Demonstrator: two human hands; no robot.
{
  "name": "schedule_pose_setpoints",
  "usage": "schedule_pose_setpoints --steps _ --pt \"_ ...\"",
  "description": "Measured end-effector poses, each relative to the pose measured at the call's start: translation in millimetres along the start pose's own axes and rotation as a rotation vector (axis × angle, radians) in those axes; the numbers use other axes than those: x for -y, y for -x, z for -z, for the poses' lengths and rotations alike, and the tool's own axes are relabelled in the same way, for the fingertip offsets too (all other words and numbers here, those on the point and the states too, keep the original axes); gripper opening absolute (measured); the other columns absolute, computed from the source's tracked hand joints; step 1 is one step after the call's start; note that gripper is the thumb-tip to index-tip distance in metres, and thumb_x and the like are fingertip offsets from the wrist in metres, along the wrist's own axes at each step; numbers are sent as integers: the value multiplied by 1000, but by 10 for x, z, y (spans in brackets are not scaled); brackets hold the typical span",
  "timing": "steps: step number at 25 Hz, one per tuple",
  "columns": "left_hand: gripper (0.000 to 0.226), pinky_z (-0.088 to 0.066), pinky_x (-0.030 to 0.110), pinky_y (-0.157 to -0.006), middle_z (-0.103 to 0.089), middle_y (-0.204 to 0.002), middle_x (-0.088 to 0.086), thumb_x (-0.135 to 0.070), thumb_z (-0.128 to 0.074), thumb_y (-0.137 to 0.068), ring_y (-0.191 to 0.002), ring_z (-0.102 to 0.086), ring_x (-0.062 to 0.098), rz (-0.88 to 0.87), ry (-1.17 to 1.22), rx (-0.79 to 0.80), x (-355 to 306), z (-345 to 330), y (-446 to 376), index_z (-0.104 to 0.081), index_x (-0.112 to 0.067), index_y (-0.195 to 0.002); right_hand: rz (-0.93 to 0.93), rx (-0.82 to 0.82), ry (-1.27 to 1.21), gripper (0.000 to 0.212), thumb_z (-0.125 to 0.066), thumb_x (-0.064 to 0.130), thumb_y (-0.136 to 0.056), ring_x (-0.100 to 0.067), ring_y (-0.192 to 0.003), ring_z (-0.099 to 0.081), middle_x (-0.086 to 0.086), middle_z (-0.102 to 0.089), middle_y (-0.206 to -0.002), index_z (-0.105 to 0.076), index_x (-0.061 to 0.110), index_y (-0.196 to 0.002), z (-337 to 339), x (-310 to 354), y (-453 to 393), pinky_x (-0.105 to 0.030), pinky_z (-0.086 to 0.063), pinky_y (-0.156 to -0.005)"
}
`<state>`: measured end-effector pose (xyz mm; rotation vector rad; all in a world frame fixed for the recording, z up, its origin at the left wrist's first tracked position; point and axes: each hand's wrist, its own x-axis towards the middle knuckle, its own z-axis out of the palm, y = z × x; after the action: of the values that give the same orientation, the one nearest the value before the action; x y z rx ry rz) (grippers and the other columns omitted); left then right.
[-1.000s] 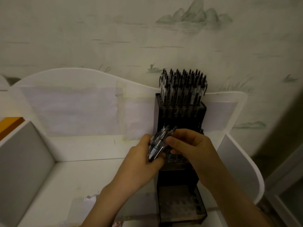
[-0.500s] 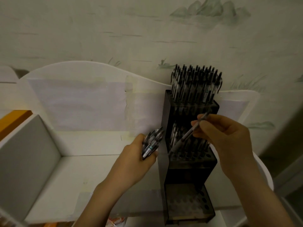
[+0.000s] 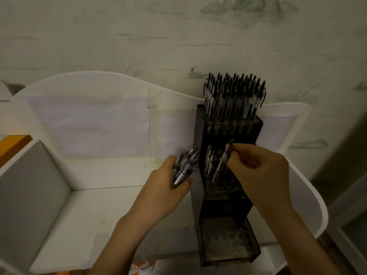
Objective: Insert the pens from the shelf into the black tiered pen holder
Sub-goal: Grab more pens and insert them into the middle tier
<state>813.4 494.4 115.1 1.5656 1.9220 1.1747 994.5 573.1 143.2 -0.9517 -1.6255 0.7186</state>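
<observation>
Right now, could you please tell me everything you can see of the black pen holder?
The pen holder is a tall, dark, glossy, plastic-looking stand with three stepped tiers, upright on the white shelf against its back panel. The top tier is packed with pens, the middle holds a few at its left, the bottom shows only empty holes. The right hand holds a pen slanted into the middle tier.

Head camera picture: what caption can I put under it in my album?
Right hand lowers one pen into the black pen holder's middle tier; left hand grips a bunch of pens.
</observation>
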Motion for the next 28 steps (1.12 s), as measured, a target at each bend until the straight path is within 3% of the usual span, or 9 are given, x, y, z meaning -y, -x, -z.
schedule_pose_setpoints --steps 10,14,19,23,26,28 --pt "15 -52 28 -52 -62 -74 -8 -30 -64 -90 -52 -55 -1 -7 52 11 -31 -19 19 -52 -27 -98 42 26 128 15 -73 12 -81 -1 -74 -69 9 -74 -83 -77 15 -96 -75 -26 -21 -25 -59 -76" --pt "14 -53 31 -52 -63 -75 -6 -30 -64 -90 -53 -56 0 -11 58 2 -58 -20 34 -52 -27 -97 1 88 154 12 -74 12 -80 2 -72 -67 15 -71 -78 -76 18 -90 -95 -108 20 -16 -56 -72" --pt "14 -50 24 -49 -62 -72 -7 -28 -64 -90 -52 -55 -1 -8 74 -1 -81 -26 49 -52 -26 -97 -25 109 181 9 -75 14 -79 4 -70 -66 17 -70 -74 -74 20 -85 -136 -238 120 -9 -53 -70" --pt "13 -49 22 -49 -61 -71 -8 -28 -63 -91 -51 -56 -2 -18 85 22 -126 -51 64 -51 -27 -94 21 102 200 12 -76 19 -81 4 -74 -67 16 -71 -78 -77 18 -93 -65 -194 118 -13 -55 -73" --pt "17 -45 14 -48 -60 -74 -11 -27 -63 -91 -55 -56 -5 -29 78 38 -168 -89 77 -48 -32 -90 78 69 151 7 -76 23 -81 1 -69 -67 16 -71 -74 -76 20 -87 11 -88 134 -13 -55 -67" --pt "17 -40 8 -48 -59 -74 -13 -25 -64 -91 -60 -57 -9 -43 76 48 -204 -125 82 -48 -33 -92 62 140 82 7 -73 26 -81 -3 -68 -68 13 -71 -71 -75 20 -84 38 -2 139 -15 -55 -64"
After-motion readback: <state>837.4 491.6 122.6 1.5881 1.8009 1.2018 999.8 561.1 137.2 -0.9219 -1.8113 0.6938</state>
